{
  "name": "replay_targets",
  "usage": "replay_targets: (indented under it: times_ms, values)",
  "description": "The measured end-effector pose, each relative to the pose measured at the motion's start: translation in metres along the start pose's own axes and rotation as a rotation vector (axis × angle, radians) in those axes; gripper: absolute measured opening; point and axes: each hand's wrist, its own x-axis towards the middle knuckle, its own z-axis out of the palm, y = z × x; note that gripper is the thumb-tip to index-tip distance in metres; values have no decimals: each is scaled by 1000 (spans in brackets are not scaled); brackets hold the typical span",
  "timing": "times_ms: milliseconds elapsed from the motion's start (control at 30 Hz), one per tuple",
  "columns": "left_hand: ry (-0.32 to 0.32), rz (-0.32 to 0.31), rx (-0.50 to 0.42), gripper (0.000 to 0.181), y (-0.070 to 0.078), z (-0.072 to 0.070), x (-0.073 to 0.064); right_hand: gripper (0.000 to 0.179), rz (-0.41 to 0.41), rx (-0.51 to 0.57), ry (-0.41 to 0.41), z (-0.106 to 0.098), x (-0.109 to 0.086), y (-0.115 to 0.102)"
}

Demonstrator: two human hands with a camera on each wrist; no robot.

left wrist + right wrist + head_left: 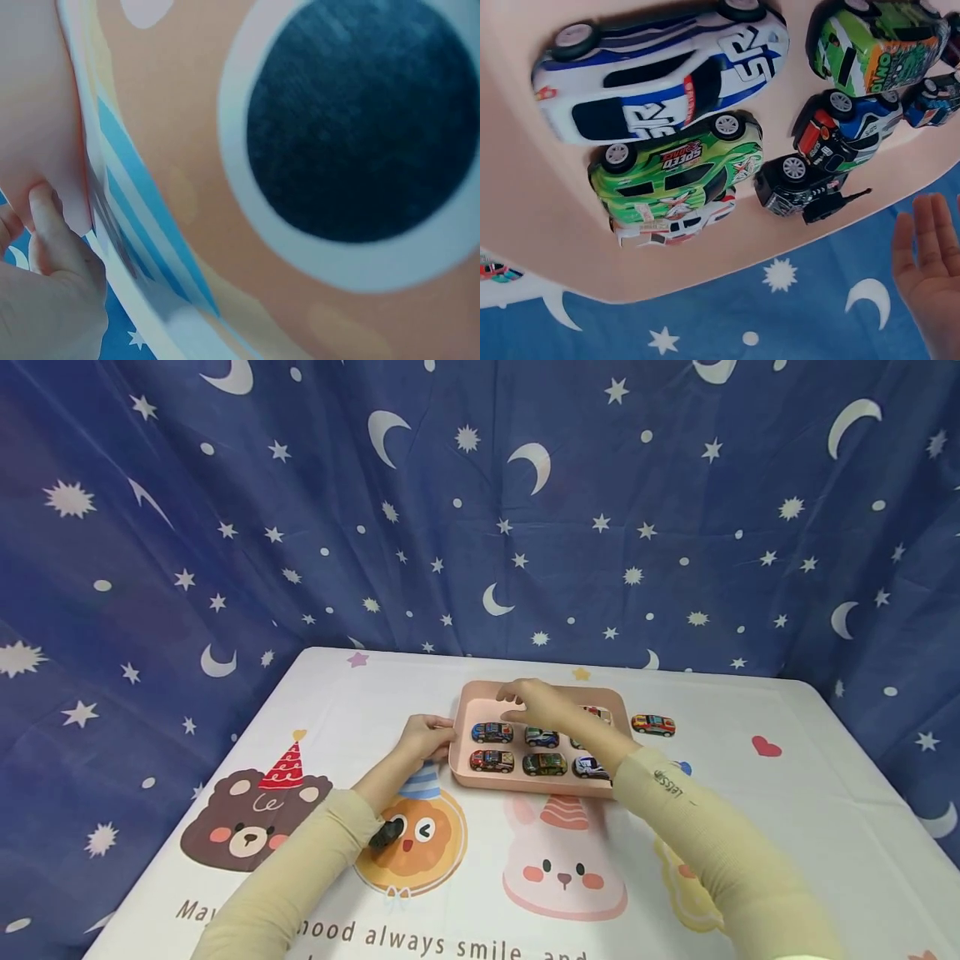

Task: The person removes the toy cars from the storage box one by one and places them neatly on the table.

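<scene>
A pink tray [467, 781] holds several toy cars, among them a blue car [491, 732], a red and black car [491, 762], a green car [544, 764] and a white and blue car [660, 82]. My left hand [424, 740] grips the tray's left edge, its thumb against the wall in the left wrist view. Over the tray's back part hovers my right hand [534, 703], fingers loosely bent and holding nothing. In the right wrist view it is beside a black toy vehicle [799, 191]. My right hand and forearm hide some cars in the head view.
A red and yellow toy car [653, 725] stands on the table just right of the tray. The white tablecloth [810, 810] has printed cartoon animals. A blue curtain [480, 527] with moons and stars hangs behind the table.
</scene>
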Motion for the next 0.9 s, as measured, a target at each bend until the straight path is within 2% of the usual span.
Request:
replay_targets:
  times_ms: [333,700,900]
  values:
    - [1,1,-9,29,1,1,-1,33,13,20,-78,11,16,7]
    - [10,-6,4,30,2,2,-2,30,10,-33,-106,21,22,3]
    - [4,-15,-8,30,0,2,-1,27,53,-91,-124,30,24,-1]
